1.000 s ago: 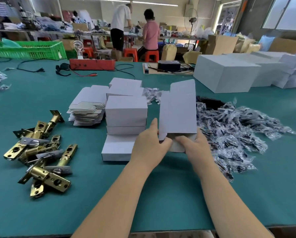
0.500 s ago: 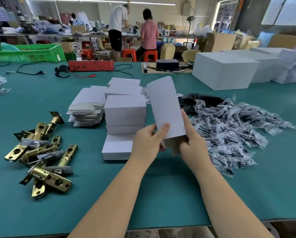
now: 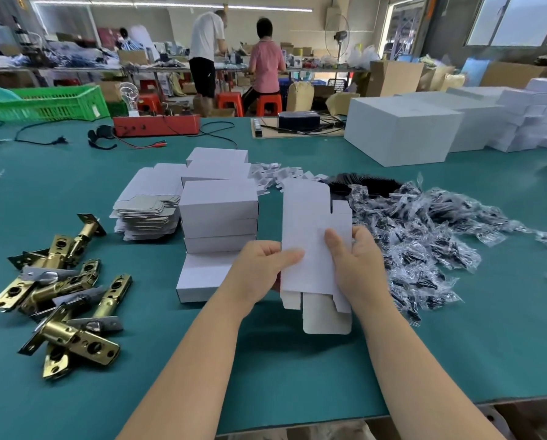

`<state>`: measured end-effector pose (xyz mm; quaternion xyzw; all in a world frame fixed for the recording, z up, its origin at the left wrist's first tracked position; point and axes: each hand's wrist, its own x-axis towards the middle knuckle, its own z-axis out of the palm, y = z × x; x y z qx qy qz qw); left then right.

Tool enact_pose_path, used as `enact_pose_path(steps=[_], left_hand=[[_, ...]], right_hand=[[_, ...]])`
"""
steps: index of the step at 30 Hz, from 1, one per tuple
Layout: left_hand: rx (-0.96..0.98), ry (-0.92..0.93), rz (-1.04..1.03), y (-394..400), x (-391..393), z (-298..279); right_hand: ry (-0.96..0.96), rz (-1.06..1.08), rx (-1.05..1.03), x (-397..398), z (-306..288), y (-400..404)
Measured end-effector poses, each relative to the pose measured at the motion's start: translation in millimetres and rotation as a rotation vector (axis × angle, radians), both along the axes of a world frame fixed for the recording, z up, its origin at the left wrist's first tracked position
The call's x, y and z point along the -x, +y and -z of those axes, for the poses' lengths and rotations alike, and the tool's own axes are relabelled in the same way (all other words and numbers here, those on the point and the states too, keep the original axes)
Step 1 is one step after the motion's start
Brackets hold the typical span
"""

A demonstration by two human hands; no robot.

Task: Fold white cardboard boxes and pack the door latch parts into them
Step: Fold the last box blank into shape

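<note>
Flat cardboard box (image 3: 310, 236), pinched between both hands (image 3: 310, 265)

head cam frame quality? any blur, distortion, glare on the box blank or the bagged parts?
Head view: the hand-held box blank and brass latches are sharp enough; wide-angle bowing curves the table edge; soft overhead light throws a faint shadow under the blank; small highlights glint on the plastic bags; the white cartons at far right look slightly smeared.
</note>
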<state>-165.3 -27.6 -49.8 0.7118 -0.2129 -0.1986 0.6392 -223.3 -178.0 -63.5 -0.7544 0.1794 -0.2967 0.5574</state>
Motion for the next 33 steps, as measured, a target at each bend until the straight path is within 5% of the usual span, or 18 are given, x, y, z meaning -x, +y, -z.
enact_pose_path(steps=[9,15,24,33], left_hand=[[0.133,-0.068,-0.107,-5.1,6.2,-1.9],[0.167,0.063,0.022,-7.0,1.6,-0.9],[0.228,-0.055,0.036,-5.9,-0.8,-0.3],[0.251,-0.010,0.009,-7.8,3.3,0.3]], right_hand=[[0.008,-0.036,0.095,-5.4,3.9,4.8],[-0.057,0.045,-0.232,-8.1,7.3,1.8],[-0.197,-0.366,-0.407,-1.1,3.4,4.0],[-0.215,-0.445,-0.538,0.4,1.6,4.8]])
